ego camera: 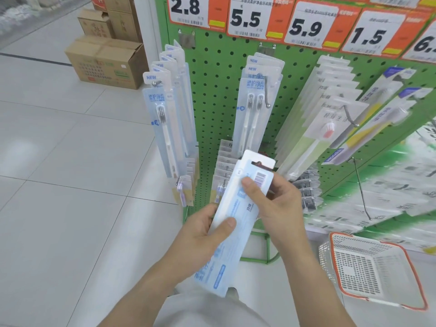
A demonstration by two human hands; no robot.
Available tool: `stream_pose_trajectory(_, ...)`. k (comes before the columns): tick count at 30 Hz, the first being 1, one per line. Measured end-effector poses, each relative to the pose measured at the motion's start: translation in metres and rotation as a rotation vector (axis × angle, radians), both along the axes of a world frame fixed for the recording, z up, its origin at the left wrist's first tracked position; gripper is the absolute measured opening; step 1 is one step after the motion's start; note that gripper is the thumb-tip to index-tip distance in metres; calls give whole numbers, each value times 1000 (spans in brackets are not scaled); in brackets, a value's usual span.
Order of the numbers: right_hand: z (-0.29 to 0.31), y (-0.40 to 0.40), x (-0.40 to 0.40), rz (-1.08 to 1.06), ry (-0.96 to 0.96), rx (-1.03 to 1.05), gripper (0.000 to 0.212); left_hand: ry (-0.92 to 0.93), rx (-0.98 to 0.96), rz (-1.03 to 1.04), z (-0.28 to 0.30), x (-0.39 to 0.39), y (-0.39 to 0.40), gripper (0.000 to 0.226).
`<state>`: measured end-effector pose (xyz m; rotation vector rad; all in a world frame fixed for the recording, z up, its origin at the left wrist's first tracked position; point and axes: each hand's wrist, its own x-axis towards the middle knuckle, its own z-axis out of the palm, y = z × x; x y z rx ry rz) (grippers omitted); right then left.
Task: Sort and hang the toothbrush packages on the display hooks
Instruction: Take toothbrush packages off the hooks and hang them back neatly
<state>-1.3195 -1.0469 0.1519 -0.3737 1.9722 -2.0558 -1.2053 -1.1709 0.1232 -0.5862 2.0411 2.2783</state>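
Observation:
I hold a small stack of light-blue toothbrush packages [232, 215] back side up, tilted toward the green pegboard [214, 74]. My left hand [203, 232] grips the stack's middle, thumb on top. My right hand [276, 204] pinches the upper end, thumb beside the barcode. Matching blue packages hang on the left hook [157, 83] and on the middle hook [267, 95]. Other toothbrush packages [330, 114] hang on a hook to the right.
Orange price tags [247, 17] run along the top of the board. A white basket with an orange rim [410, 263] sits on the floor at the lower right. Cardboard boxes [106, 62] stand on the tiled floor at the back left. Small packages [224, 166] hang lower down.

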Motion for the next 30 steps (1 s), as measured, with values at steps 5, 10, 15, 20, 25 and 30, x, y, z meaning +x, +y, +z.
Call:
stream_pose_trajectory(5, 3, 11, -10, -155, -58, -2, 22, -60, -115, -70, -11, 7, -5, 40)
stream_pose_trajectory(10, -1, 20, -12, -53, -127, 36, 11, -36, -118, -47, -9, 8, -5, 53)
stream_pose_trajectory(15, -4, 26, -8, -56, -207, -79, 18, -41, -87, -45, -2, 11, -13, 26)
stream_pose_trajectory(20, -9, 29, -6, -179, -406, -239, 19, 40, 11, 208, 5, 15, -19, 32)
stream_pose_trajectory(25, -13, 31, -2, -262, -450, -240, 22, 80, 79, 113, -1, 22, -23, 40)
stream_pose_trajectory(30, -14, 35, -3, -309, -468, -226, 22, 123, 113, -30, -7, 27, -30, 57)
